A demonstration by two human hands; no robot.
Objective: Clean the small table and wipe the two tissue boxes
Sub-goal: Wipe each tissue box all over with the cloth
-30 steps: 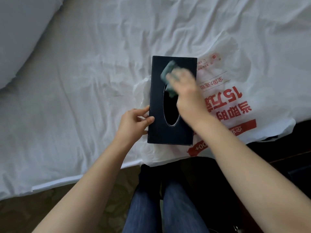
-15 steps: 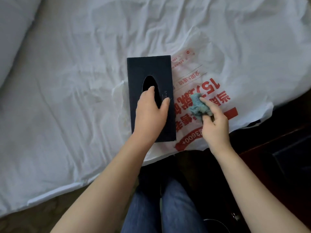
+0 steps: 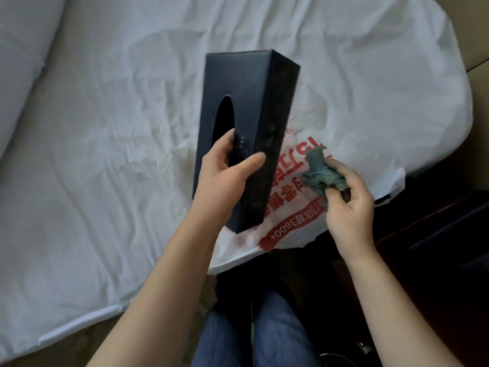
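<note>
Over the white bed sheet (image 3: 105,160) and printed plastic bag (image 3: 299,223), my left hand (image 3: 225,178) grips the dark tissue box (image 3: 254,102), held up and tilted, while my right hand (image 3: 349,210) pinches the balled cloth (image 3: 320,173) just beside it, so I judge this box's wiping midway, with the second box and table out of view.

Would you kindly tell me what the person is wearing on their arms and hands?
Nothing that shows. The left hand and right hand are ungloved, with no ring, watch or bracelet visible. Both arms are bare, with no sleeve in view. Blue jeans cover the legs below.
</note>
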